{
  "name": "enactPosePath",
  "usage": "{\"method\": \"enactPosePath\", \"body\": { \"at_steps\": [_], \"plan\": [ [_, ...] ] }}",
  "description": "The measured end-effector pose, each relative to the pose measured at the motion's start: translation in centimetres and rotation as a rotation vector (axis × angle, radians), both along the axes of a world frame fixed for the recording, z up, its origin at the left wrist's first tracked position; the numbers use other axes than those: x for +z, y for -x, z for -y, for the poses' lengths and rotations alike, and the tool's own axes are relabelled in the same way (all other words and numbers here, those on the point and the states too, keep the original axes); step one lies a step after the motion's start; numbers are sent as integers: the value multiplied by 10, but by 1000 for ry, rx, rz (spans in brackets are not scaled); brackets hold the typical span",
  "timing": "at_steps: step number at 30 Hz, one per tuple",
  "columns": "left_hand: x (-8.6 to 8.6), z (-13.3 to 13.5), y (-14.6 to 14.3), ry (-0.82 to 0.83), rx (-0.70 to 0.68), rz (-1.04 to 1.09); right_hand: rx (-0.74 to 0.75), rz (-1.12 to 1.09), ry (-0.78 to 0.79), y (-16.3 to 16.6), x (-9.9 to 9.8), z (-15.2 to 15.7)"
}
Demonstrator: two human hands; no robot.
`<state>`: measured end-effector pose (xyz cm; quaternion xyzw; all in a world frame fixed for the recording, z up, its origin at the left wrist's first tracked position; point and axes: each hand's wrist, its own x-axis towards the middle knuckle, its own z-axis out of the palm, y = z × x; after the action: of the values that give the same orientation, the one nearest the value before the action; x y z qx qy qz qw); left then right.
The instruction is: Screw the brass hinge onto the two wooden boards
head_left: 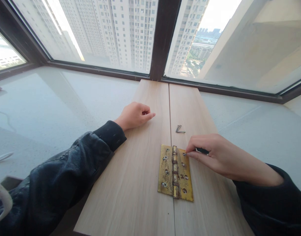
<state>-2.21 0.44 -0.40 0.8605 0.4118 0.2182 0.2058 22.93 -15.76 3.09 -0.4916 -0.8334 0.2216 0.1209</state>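
Observation:
A brass hinge (175,173) lies across the seam between two pale wooden boards (140,170), with several screws in its leaves. My right hand (214,154) is closed in a pinch on a small dark tool, its tip at the top hole of the hinge's right leaf. Loose screws (179,129) lie on the right board just beyond the hinge. My left hand (135,115) rests on the left board, fingers curled in loosely, with nothing visible in it.
The boards lie on a pale stone windowsill (54,105) and reach to a dark window frame (162,39). White cable pieces (2,157) lie at the far left. Tall buildings show through the glass.

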Motion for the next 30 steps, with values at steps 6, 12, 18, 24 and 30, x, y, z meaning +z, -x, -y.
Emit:
{"method": "enactPosePath", "body": {
  "at_steps": [6,12,18,24,30],
  "plan": [
    [0,0,0,-6,9,-10,-26,81,-78,9,-4,8],
    [0,0,0,-9,2,-5,-13,60,-86,16,-3,12],
    [-2,-1,1,-13,-5,0,22,-45,-8,11,6,9],
    [0,1,0,-4,-4,8,-91,-100,-62,8,1,5],
    [-1,0,1,-6,-8,6,-97,-91,-114,7,-5,2]
  ]
}}
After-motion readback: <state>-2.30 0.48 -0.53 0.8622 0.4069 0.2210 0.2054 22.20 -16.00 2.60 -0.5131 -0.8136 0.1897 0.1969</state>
